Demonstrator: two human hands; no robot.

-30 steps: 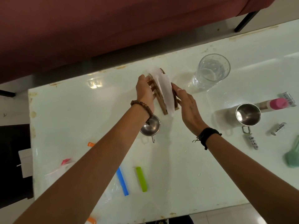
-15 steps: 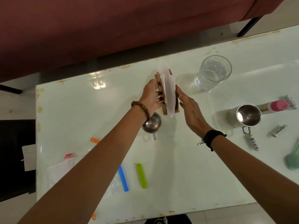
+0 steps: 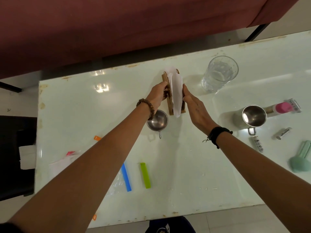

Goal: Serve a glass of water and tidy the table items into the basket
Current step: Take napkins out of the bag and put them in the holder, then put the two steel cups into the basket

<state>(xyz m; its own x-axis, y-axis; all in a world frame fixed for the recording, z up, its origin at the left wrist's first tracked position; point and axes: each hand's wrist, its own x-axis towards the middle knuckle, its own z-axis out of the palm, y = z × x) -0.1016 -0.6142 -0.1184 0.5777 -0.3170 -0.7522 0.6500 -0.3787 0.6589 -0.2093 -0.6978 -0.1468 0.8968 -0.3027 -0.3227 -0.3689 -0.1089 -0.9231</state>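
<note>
A wooden napkin holder (image 3: pixel 169 105) with white napkins (image 3: pixel 176 91) stands upright at the middle far side of the white table (image 3: pixel 84 106). My left hand (image 3: pixel 158 95) grips its left side and my right hand (image 3: pixel 195 108) presses flat against its right side. A clear glass of water (image 3: pixel 218 74) stands to the right of the holder, apart from both hands. A small steel cup (image 3: pixel 157 122) sits just below my left wrist. No basket is in view.
A larger steel mug (image 3: pixel 254 117), a pink-capped tube (image 3: pixel 282 107), two small tubes (image 3: pixel 282 133) and a mint green object (image 3: pixel 301 158) lie at the right. Green (image 3: pixel 145 175) and blue (image 3: pixel 126 177) clips and plastic bags (image 3: pixel 58 163) lie at the near left. A red sofa (image 3: pixel 117 22) runs beyond the table.
The napkin holder has been turned more upright and shifted slightly toward the far edge between both hands. The other items have not moved.
</note>
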